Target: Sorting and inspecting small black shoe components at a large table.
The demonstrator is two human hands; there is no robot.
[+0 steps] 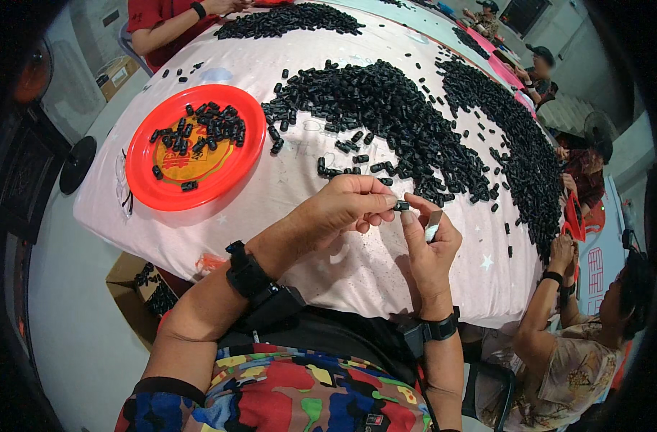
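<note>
Just above the near part of the cloth, a small black cylindrical piece sits between my two hands. The thumb and fingers of my left hand pinch its left end. My right hand steadies the other end with thumb and forefinger. Tucked in the right hand is a small flat blade-like tool with a white part; the fingers partly hide it. Beyond my hands spreads a big heap of similar black pieces, a few lying loose near my fingertips.
A red round tray with some black pieces stands at left on the pink cloth. A cardboard box sits below the table's left edge. Co-workers sit along the right side; another person in red is at the far left.
</note>
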